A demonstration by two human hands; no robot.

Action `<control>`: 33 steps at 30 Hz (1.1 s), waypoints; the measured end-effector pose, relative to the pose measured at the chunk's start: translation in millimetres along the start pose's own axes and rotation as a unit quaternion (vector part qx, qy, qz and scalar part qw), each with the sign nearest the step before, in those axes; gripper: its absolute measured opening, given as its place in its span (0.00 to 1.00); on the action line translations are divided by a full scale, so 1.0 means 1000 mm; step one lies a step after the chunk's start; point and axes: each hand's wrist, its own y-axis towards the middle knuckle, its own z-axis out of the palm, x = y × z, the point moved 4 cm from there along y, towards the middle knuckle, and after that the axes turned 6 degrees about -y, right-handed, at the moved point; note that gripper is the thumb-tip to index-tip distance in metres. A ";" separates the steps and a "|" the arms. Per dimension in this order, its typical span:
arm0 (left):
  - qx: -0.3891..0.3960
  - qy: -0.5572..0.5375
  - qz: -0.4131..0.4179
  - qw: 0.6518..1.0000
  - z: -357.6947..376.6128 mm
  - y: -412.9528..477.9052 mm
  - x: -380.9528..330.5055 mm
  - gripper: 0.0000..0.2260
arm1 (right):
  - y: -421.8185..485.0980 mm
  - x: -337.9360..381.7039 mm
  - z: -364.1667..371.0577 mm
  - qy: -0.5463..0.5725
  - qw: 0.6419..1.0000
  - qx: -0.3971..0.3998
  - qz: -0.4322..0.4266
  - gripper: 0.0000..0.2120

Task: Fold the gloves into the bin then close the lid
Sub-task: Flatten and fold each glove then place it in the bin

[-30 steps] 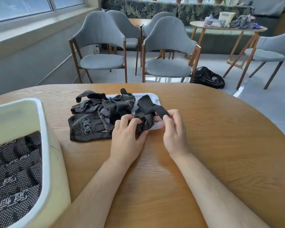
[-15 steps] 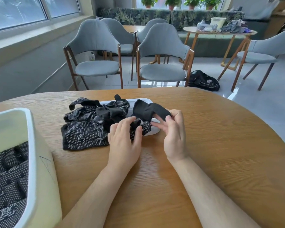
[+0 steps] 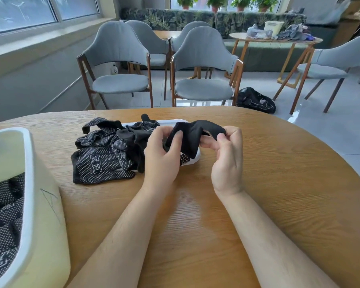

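Change: Both hands have risen off the table (image 3: 279, 183) since half a second ago, and they have lifted one black glove (image 3: 195, 132) off the pile (image 3: 104, 156).
Left hand (image 3: 162, 154): its back faces the camera, with the fingers curled round the glove's left end and the thumb pressed on the near side.
Right hand (image 3: 227, 161): thumb and forefinger pinch the glove's right end, and the other fingers are loosely bent.
Glove: it is stretched between the two hands, sagging in the middle, above the white lid (image 3: 173, 122).
Pile: dotted black gloves lie heaped partly on the lid, just left of the left hand.
Bin (image 3: 44, 215): it stands open at the near left edge and already holds gloves (folded or not, I cannot tell).
Room: bare tabletop lies in front of and to the right of the forearms.
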 end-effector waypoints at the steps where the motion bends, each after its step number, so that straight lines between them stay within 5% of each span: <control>1: -0.004 -0.009 0.002 1.000 -0.001 0.000 -0.002 0.01 | -0.001 0.002 0.000 -0.020 1.000 -0.003 -0.004 0.06; 5: 0.018 -0.103 -0.016 0.994 -0.001 -0.004 -0.012 0.03 | -0.004 0.003 -0.005 -0.088 0.994 -0.060 -0.012 0.07; 8: 0.020 -0.134 -0.042 0.990 0.001 -0.007 -0.016 0.03 | -0.004 0.014 -0.014 -0.221 0.956 -0.130 -0.142 0.15; 12: 0.022 -0.186 -0.097 0.977 0.007 -0.009 -0.017 0.07 | -0.009 0.026 -0.002 -0.285 0.921 0.062 -0.258 0.12; 14: 0.037 -0.223 -0.126 0.966 0.010 -0.012 -0.016 0.08 | -0.012 0.020 0.005 -0.304 0.914 0.131 -0.234 0.18; 18: 0.118 -0.259 -0.098 0.954 0.015 -0.016 -0.022 0.13 | -0.005 0.016 -0.003 -0.289 0.935 0.046 -0.201 0.13; 22: 0.117 -0.146 -0.018 0.982 0.016 -0.022 -0.032 0.09 | 0.006 0.023 -0.022 -0.230 0.966 0.027 -0.115 0.08; 26: 0.114 -0.047 0.060 0.991 0.017 -0.020 -0.050 0.25 | 0.021 0.038 -0.048 -0.167 0.984 0.065 0.006 0.08; 30: 0.169 0.075 0.012 0.983 0.034 0.002 -0.064 0.04 | 0.043 0.051 -0.070 -0.193 0.970 0.124 0.081 0.07; 33: 0.187 0.076 0.004 0.979 0.045 0.014 -0.077 0.05 | 0.057 0.063 -0.082 -0.216 0.968 0.105 0.068 0.06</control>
